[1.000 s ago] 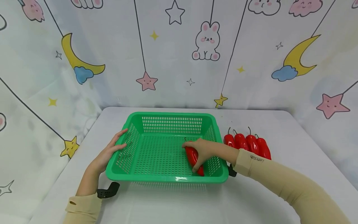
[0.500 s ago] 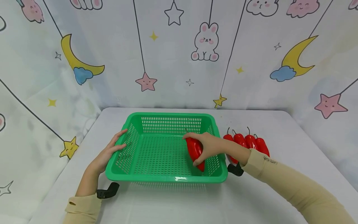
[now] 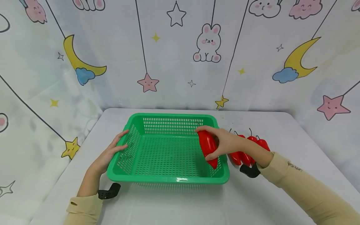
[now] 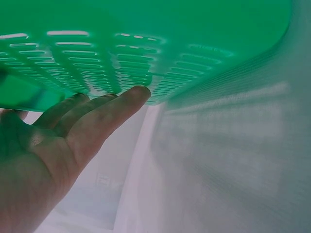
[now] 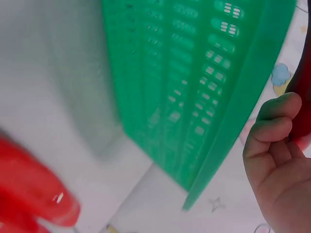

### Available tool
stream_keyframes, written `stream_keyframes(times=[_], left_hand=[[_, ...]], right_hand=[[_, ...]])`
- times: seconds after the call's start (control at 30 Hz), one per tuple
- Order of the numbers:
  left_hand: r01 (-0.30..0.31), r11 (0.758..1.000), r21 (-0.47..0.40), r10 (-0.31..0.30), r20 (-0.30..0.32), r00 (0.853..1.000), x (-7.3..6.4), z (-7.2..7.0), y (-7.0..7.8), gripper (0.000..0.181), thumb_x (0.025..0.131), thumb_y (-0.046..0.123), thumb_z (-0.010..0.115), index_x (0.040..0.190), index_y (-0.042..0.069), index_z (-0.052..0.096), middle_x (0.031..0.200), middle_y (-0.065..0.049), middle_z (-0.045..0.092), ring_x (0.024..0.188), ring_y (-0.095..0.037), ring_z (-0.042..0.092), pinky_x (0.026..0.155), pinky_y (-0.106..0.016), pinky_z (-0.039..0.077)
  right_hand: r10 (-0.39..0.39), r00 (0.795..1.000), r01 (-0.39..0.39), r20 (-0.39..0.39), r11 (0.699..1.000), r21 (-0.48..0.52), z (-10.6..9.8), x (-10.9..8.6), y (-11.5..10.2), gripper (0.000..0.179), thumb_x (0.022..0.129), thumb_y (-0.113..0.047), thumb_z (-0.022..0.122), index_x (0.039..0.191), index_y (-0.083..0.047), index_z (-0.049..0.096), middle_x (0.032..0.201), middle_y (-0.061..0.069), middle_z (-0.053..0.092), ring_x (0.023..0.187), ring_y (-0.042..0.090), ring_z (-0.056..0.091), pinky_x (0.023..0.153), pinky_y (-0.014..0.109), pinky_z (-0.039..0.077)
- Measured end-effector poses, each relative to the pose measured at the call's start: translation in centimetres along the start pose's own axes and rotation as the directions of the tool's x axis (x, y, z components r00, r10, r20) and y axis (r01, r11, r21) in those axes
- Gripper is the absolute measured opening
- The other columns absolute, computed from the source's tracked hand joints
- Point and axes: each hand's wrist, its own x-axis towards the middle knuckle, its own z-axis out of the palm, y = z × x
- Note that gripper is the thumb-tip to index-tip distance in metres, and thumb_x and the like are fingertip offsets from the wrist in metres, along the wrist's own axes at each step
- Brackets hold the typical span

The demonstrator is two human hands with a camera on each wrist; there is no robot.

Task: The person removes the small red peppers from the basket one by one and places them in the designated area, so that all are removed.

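My right hand (image 3: 226, 142) grips a glossy red chili pepper (image 3: 207, 144) between thumb and fingers, raised over the right side of the green basket (image 3: 175, 180). In the right wrist view, curled fingertips (image 5: 291, 104) lie against the pepper (image 5: 305, 87), which is cut by the frame edge. My left hand (image 3: 108, 154) holds the basket's left side, thumb and a finger over the rim. Other left fingers (image 4: 104, 114) stretch along the slotted outer wall in the left wrist view. Several more red chili peppers (image 3: 235, 158) lie right of the basket, partly hidden by my right forearm.
A white-covered table (image 3: 168, 206) carries the basket and peppers. Behind it hangs a pale cloth (image 3: 174, 56) printed with stars, moons and a rabbit. Black bands (image 3: 109, 191) sit at both wrists.
My right hand has lifted the chili pepper from inside the basket, up and rightward to its right wall. The left hand stays at the basket's left rim.
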Motion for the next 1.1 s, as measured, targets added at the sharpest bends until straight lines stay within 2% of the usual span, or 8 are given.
stream_keyframes(times=[0.33,0.47,0.63,1.1], left_hand=[[-0.014,1.000,0.014,0.014,0.005,1.000,0.1,-0.2,0.1,0.057,0.098,0.026,0.040,0.147,0.029,0.011,0.150,-0.006,-0.005,0.116,-0.036,0.034,0.080,-0.033,0.046],[-0.017,1.000,-0.001,0.017,0.012,1.000,0.0,-0.4,0.0,0.057,0.099,0.025,0.039,0.147,0.029,0.010,0.149,-0.008,-0.003,0.114,-0.031,0.039,0.080,-0.033,0.047],[-0.004,1.000,-0.021,0.004,0.015,1.000,0.0,-0.3,0.0,0.057,0.099,0.025,0.039,0.147,0.027,0.009,0.149,-0.009,-0.002,0.109,-0.028,0.045,0.079,-0.035,0.048],[-0.006,1.000,-0.016,0.006,0.020,1.000,0.0,-0.1,0.0,0.057,0.099,0.025,0.039,0.147,0.027,0.009,0.149,-0.007,-0.004,0.111,-0.033,0.042,0.079,-0.036,0.048]], right_hand=[[0.020,0.999,-0.018,-0.046,0.998,0.054,-1.8,-3.3,2.0,0.081,0.069,-0.021,0.080,0.135,-0.021,0.033,0.114,0.008,0.050,0.101,0.030,0.051,0.067,0.031,0.052],[0.034,0.997,-0.032,-0.075,0.999,0.023,-2.6,-4.3,2.4,0.085,0.067,-0.020,0.082,0.136,-0.017,0.032,0.115,0.010,0.050,0.102,0.032,0.050,0.067,0.031,0.052],[0.070,0.991,-0.073,-0.112,0.997,-0.026,-3.5,-5.8,3.4,0.087,0.065,-0.021,0.083,0.135,-0.021,0.032,0.115,0.011,0.050,0.102,0.032,0.050,0.066,0.030,0.052],[0.129,0.974,-0.133,-0.185,0.991,-0.012,-5.4,-9.5,6.1,0.092,0.063,-0.015,0.083,0.137,-0.015,0.029,0.119,0.015,0.046,0.103,0.036,0.049,0.064,0.031,0.053]])
